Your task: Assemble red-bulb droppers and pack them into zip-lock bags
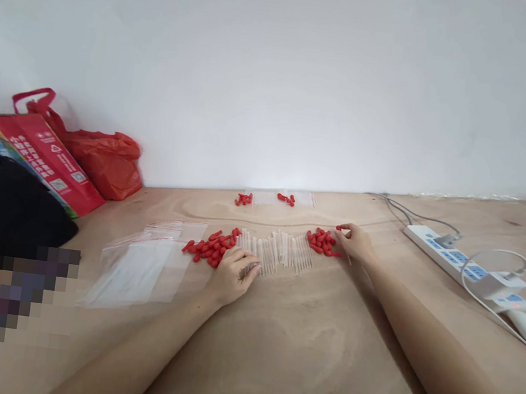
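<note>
My right hand [356,243] pinches a red rubber dropper bulb [338,228] at its fingertips. A thin clear sliver shows just under that hand; I cannot tell whether it is a tube in the grip. Close by lies a small pile of red bulbs [320,240]. My left hand [235,275] is curled, thumb near the fingers, at the left end of a row of clear thin tubes [280,250]. What those fingers hold, if anything, is hidden. A larger heap of red bulbs [209,248] lies beside it, partly behind the hand.
Clear zip bags [134,270] lie to the left. Farther back are small groups of red bulbs [243,199] on clear bags near the wall. A white power strip [457,259] with cables stands right; a red bag [109,162] and a black bag [7,204] stand left.
</note>
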Motion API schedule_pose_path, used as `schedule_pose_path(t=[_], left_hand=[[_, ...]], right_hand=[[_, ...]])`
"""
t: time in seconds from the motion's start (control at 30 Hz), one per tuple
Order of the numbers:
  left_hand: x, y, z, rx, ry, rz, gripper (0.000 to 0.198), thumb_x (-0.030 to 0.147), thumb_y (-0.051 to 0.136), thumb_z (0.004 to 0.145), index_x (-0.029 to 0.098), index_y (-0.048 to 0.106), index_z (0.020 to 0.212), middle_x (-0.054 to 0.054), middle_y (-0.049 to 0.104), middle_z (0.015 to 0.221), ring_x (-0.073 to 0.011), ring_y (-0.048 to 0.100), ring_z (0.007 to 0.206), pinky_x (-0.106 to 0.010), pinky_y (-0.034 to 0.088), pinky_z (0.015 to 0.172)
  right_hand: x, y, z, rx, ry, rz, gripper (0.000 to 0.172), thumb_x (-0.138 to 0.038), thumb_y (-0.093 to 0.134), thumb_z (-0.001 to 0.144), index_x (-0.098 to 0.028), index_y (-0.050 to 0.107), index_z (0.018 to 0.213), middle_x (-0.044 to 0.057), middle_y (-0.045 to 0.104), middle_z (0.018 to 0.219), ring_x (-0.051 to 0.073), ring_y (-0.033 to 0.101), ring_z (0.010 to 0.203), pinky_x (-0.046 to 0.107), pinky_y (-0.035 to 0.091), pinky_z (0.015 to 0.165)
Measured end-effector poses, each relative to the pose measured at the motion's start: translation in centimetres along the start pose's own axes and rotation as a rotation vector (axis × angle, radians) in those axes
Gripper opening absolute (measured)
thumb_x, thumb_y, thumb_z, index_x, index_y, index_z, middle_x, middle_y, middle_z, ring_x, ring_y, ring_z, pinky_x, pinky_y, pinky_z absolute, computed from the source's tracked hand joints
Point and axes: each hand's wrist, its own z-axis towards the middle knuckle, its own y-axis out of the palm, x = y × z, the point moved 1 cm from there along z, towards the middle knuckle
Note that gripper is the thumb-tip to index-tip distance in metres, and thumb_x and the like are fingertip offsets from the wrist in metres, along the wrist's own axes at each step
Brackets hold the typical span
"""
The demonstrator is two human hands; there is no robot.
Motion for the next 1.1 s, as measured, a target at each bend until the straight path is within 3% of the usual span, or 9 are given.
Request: schedule_pose_path(t=[0.2,0.37,0.47,0.7,0.87,1.1], left_hand=[[-0.1,0.1,0.0,-0.011,-0.002,-0.007,0.011,0.019,0.052,0.078,0.019,0.062,0.08,-0.003,0.059,0.076,-0.0155,0.052,0.076,-0.032,0.042,0.076],[-0.3,0.1,-0.1,-0.004,-0.01,0.001,0.011,0.019,0.052,0.078,0.019,0.062,0.079,-0.003,0.059,0.077,-0.0158,0.052,0.077,-0.033,0.042,0.076],[-0.5,0.0,-0.1,0.005,-0.03,0.02,0.011,0.02,0.052,0.077,0.019,0.062,0.08,-0.003,0.059,0.077,-0.0163,0.051,0.077,-0.034,0.041,0.076],[-0.7,-0.1,-0.2,-0.009,-0.066,0.046,0.01,0.021,0.052,0.077,0.02,0.062,0.079,-0.003,0.06,0.077,-0.0168,0.051,0.077,-0.035,0.041,0.077],[-0.7,-0.1,-0.2,-0.018,-0.059,0.068,0.01,0.021,0.052,0.078,0.02,0.062,0.078,-0.003,0.06,0.077,-0.0167,0.051,0.077,-0.035,0.04,0.077],[-0.5,-0.2,-0.3,-0.012,-0.079,0.09,0.01,0.021,0.052,0.077,0.02,0.062,0.078,-0.002,0.06,0.078,-0.0171,0.051,0.078,-0.035,0.039,0.078]], right_hand=[[0.8,1.3,0.1,-0.053,-0.074,-0.003,0.029,-0.036,0.047,0.077,-0.016,0.06,0.092,0.004,0.062,0.066,0.015,0.057,0.061,0.023,0.037,0.055],[1.0,1.0,-0.8,0.108,-0.041,0.075,0.031,-0.04,0.045,0.077,-0.014,0.06,0.083,0.004,0.06,0.062,0.015,0.054,0.057,0.024,0.036,0.053],[1.3,0.4,-1.8,0.151,-0.107,0.141,0.035,-0.047,0.047,0.074,-0.015,0.06,0.077,0.003,0.057,0.061,0.013,0.05,0.054,0.024,0.036,0.052],[1.3,-0.6,-3.3,-0.066,-0.434,0.145,0.032,-0.048,0.062,0.063,-0.02,0.062,0.078,0.004,0.054,0.079,0.017,0.05,0.073,0.029,0.041,0.066],[1.1,-0.3,-3.4,-0.144,-0.482,0.174,0.023,-0.044,0.061,0.067,-0.021,0.062,0.072,0.003,0.05,0.077,0.017,0.05,0.075,0.032,0.042,0.071],[1.0,-0.3,-3.2,-0.13,-0.532,0.198,0.022,-0.041,0.056,0.072,-0.02,0.06,0.069,0.005,0.052,0.076,0.018,0.05,0.076,0.034,0.041,0.073]])
